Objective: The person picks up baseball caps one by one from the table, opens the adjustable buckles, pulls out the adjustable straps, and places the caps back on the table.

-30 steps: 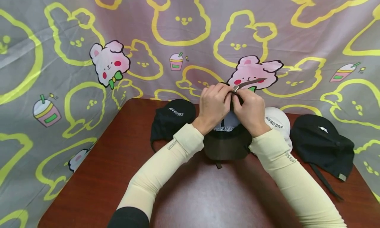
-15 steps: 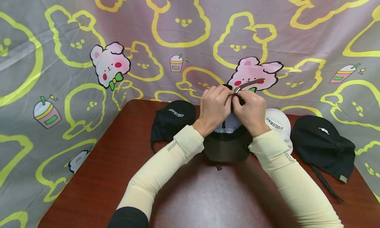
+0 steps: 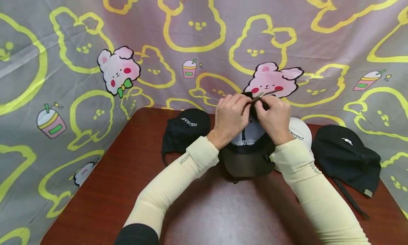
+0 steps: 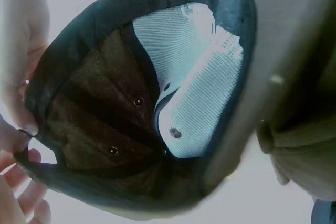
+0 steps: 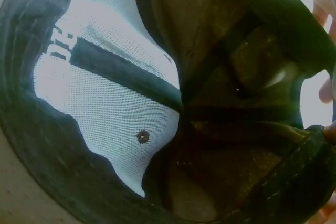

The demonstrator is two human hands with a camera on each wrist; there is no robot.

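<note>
In the head view a dark brown baseball cap is held up over the table, brim toward me and its inside facing me. White mesh lining backs its front panels. My left hand pinches the cap's back strap at the rear opening, thumb against fingers. Close beside it, my right hand pinches the same strap from the other side. A metal buckle shows between the hands, and the strap's loose tail sticks out up and to the right. Fingers partly hide the buckle.
A black cap lies on the brown table to the left. Behind my right wrist is a white cap. Farther right rests another black cap with a long strap. A patterned curtain stands behind the table.
My right hand has shifted slightly right. The cap has swung slightly right and down, and less of the strap's tail sticks out past the buckle.
</note>
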